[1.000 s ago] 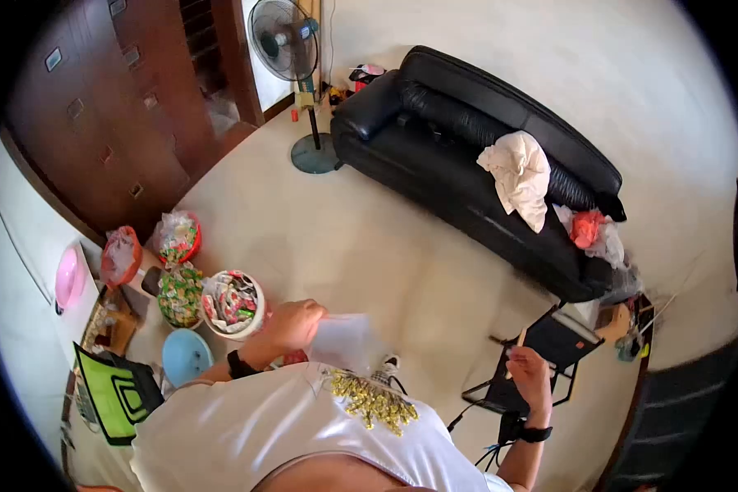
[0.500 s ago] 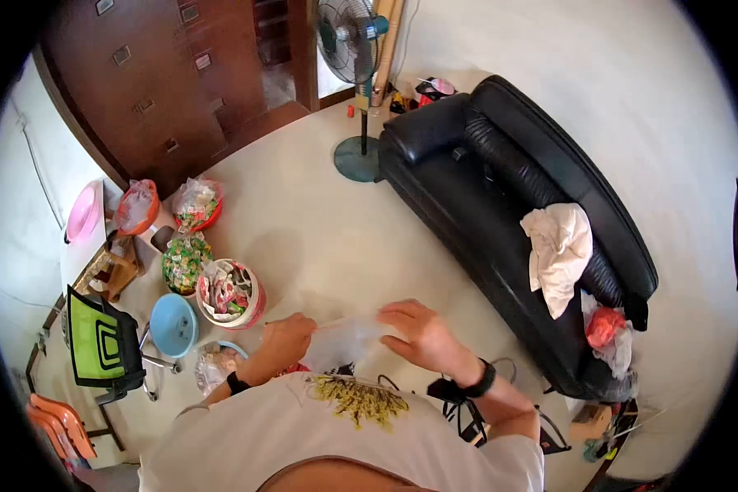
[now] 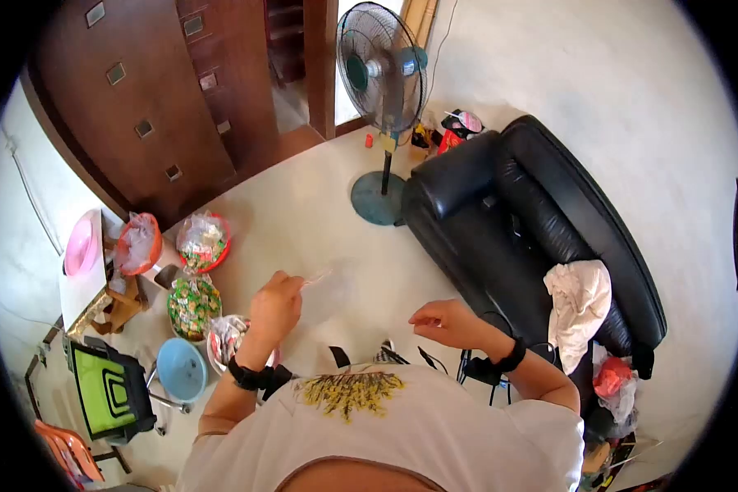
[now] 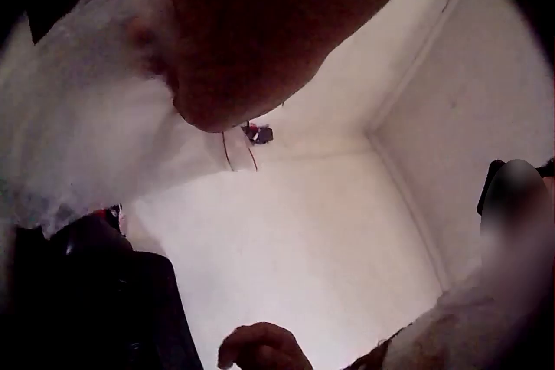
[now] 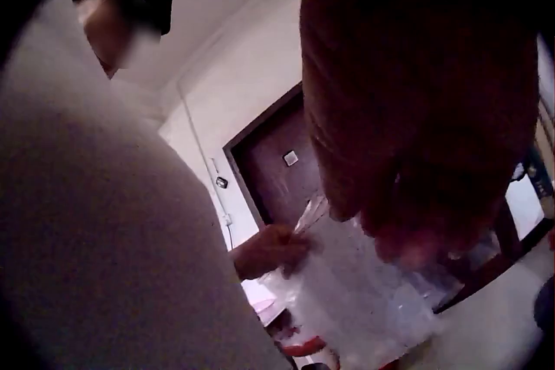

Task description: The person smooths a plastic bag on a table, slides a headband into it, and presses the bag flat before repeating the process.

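My left hand (image 3: pixel 275 307) pinches the edge of a clear plastic bag (image 5: pixel 355 301), which hangs out in front of my chest. The bag is nearly see-through in the head view; in the left wrist view it spreads wide beside the hand, with thin red lines near its edge. My right hand (image 3: pixel 449 323) is held up apart from the bag on the right, its fingers loosely bent and nothing visible in them. From the right wrist, dark fingers overlap the bag.
To the left stand a white tub (image 3: pixel 221 348), a blue basin (image 3: pixel 182 369), a bag of green-and-red packets (image 3: pixel 194 307) and a red basin (image 3: pixel 223 246). A green-backed chair (image 3: pixel 102 389) is nearby. Ahead are a standing fan (image 3: pixel 379 197) and a black sofa (image 3: pixel 467 234).
The right hand came in from the far right to the bag, then drew back a little to the right. The left hand has risen with the bag. The head view has turned.
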### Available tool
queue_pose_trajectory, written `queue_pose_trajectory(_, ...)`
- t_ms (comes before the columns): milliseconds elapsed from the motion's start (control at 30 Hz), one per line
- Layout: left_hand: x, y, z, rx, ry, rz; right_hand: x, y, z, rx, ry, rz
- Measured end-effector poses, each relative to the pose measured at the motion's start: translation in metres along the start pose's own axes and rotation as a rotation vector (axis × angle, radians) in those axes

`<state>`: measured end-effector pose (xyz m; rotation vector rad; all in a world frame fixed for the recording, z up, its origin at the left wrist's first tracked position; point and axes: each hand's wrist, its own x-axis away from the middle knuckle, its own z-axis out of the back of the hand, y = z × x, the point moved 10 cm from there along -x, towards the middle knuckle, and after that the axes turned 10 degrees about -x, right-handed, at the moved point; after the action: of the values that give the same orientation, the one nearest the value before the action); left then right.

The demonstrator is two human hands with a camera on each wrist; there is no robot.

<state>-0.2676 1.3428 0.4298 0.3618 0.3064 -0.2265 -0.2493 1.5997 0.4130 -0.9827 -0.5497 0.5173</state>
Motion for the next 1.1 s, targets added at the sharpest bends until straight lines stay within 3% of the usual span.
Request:
queue_pose_trajectory(200, -0.143, 0.030, -0.068, 0.043, -0.092, -0.258, -0.158, 0.037, 0.019, -0.747, 0.036, 0.097)
queue_pose_trajectory(267, -0.179, 0.035, -0.103, 0.172, -0.212, -0.236, -0.218, 0.058, 0.035, -0.961, 0.100, 0.065)
queue_pose_trajectory(300, -0.197, 0.032, -0.113, 0.243, -0.278, -0.225, -0.243, 0.044, 0.047, -1.162, 0.110, 0.191)
queue_pose_trajectory(400, -0.247, 0.007, -0.117, 0.248, -0.313, -0.403, -0.314, 0.069, 0.059, -1.276, 0.140, -0.009)
queue_pose_trajectory(500, -0.274, -0.053, -0.135, 0.310, -0.438, -0.288, -0.379, 0.078, 0.064, -1.330, 0.126, -0.115)
queue_pose_trajectory(567, -0.291, -0.096, -0.149, 0.412, -0.622, -0.151, -0.420, 0.081, 0.068, -1.365, 0.141, -0.130)
queue_pose_trajectory(600, -0.300, -0.119, -0.156, 0.461, -0.712, -0.090, -0.444, 0.089, 0.080, -1.166, 0.187, -0.056)
queue_pose_trajectory(667, -0.325, -0.181, -0.169, 0.448, -0.665, -0.156, -0.490, 0.109, 0.096, -0.766, 0.274, 0.072)
queue_pose_trajectory(733, -0.357, -0.229, -0.170, 0.311, -0.663, -0.183, -0.516, 0.100, 0.123, -0.537, 0.302, 0.072)
queue_pose_trajectory(833, -0.404, -0.298, -0.170, 0.345, -0.488, -0.438, -0.544, 0.090, 0.153, -0.220, 0.458, 0.094)
queue_pose_trajectory(867, -0.424, -0.313, -0.164, 0.362, -0.433, -0.436, -0.546, 0.088, 0.157, -0.113, 0.511, 0.089)
queue_pose_trajectory(967, -0.481, -0.369, -0.211, 0.031, -0.962, -0.190, -0.558, 0.075, 0.161, -0.025, 0.527, 0.139)
queue_pose_trajectory(1000, -0.511, -0.364, -0.205, 0.209, -0.756, -0.287, -0.561, 0.085, 0.160, 0.031, 0.530, 0.051)
queue_pose_trajectory(1100, -0.573, -0.368, -0.240, 0.284, -0.566, -0.504, -0.558, 0.097, 0.181, 0.088, 0.661, -0.023)
